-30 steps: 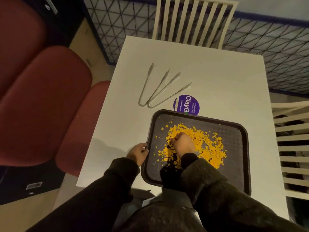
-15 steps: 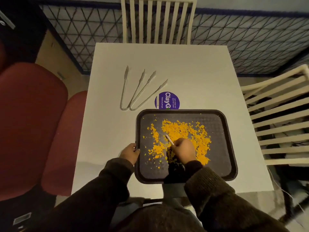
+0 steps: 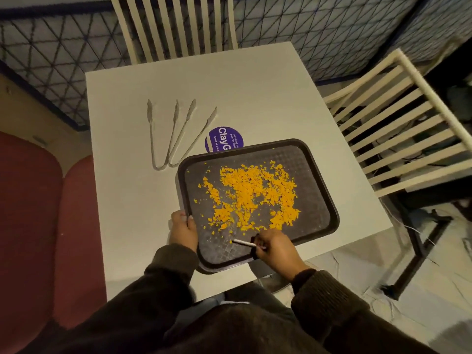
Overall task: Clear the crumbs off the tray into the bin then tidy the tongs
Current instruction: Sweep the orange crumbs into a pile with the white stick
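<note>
A dark brown tray (image 3: 316, 175) lies on the white table (image 3: 255, 93), turned a little and overhanging the near edge. Orange crumbs (image 3: 255, 192) are spread over its middle. My left hand (image 3: 182, 229) grips the tray's left rim. My right hand (image 3: 277, 247) is at the tray's near edge, closed on a small white stick-like tool (image 3: 245, 243) whose tip points left over the tray floor. Two pairs of metal tongs (image 3: 173, 134) lie side by side on the table beyond the tray's left corner. No bin is in view.
A round purple sticker (image 3: 224, 137) sits on the table, partly under the tray's far rim. White slatted chairs stand at the far side (image 3: 176, 24) and the right (image 3: 398, 123). Red upholstered seats (image 3: 38, 226) are at the left.
My right hand has drawn back from the crumb pile to the tray's near edge with the white tool. The tray has rotated slightly and slid towards me.
</note>
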`<action>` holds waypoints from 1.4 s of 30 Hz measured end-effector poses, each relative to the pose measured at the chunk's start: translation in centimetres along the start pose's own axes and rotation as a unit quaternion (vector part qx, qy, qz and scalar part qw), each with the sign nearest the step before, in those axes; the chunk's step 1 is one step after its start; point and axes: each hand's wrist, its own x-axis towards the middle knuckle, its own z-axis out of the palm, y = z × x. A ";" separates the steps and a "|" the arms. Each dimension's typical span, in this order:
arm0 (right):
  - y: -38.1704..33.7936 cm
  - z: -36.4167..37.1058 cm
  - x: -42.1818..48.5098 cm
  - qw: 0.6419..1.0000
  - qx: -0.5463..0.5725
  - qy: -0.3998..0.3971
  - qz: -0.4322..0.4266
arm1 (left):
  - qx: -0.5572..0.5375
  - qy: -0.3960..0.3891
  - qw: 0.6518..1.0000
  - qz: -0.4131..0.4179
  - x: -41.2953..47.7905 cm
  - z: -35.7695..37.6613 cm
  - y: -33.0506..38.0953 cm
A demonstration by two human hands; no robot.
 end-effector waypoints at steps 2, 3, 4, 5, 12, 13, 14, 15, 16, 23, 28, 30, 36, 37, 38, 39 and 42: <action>0.0 0.4 -0.6 1.000 -0.008 -0.011 -0.018 | -0.006 0.021 1.000 0.003 -0.4 -1.0 -0.1; -0.1 0.6 -0.9 1.000 -0.007 -0.016 -0.024 | -0.014 0.029 0.999 0.004 -0.5 -1.5 -0.2; -0.2 0.8 -1.0 0.999 -0.005 -0.018 -0.028 | -0.024 0.039 0.999 0.004 -0.7 -2.1 -0.3; -0.4 1.0 -1.0 0.999 -0.001 -0.019 -0.029 | -0.031 0.048 0.998 0.005 -0.9 -2.6 -0.5; -0.9 1.8 -1.0 1.000 0.020 0.021 0.001 | -0.054 0.068 0.996 -0.005 -1.7 -5.2 -1.7; -0.8 1.7 -0.9 0.999 0.023 0.029 0.016 | -0.056 0.069 0.996 -0.006 -1.8 -5.5 -1.9; -0.6 1.5 -0.8 0.998 0.027 0.038 0.033 | -0.059 0.070 0.996 -0.006 -1.9 -5.7 -2.0; -0.3 1.3 -0.7 0.997 0.030 0.046 0.049 | -0.062 0.071 0.996 -0.007 -2.0 -5.8 -2.0; 0.0 1.1 -0.6 0.996 0.031 0.054 0.064 | -0.065 0.071 0.995 -0.008 -2.1 -6.0 -2.1; 1.9 -0.2 0.6 0.979 0.064 0.123 0.150 | -0.071 0.073 0.995 -0.005 -3.0 -6.6 -2.3; 2.5 -0.7 1.4 0.961 0.085 0.160 0.207 | -0.071 0.083 0.994 -0.003 -3.2 -6.7 -2.4; 2.3 -0.7 1.2 0.965 0.076 0.154 0.198 | -0.071 0.087 0.994 0.001 -3.1 -6.6 -2.3; 1.1 0.8 -1.3 0.996 0.045 0.057 0.046 | -0.077 0.106 0.991 -0.010 -3.1 -6.4 -2.2; 1.1 1.1 -1.6 0.998 0.036 0.040 0.026 | -0.079 0.104 0.991 -0.010 -3.2 -6.4 -2.2; 1.1 1.3 -1.8 0.999 0.034 0.037 0.018 | -0.080 0.102 0.992 -0.008 -3.3 -6.4 -2.2; 1.2 1.3 -1.7 0.998 0.036 0.045 0.020 | -0.079 0.101 0.992 -0.005 -3.3 -6.4 -2.1; 1.5 0.8 -0.9 0.993 0.058 0.083 0.054 | -0.075 0.094 0.993 0.000 -3.5 -6.6 -1.8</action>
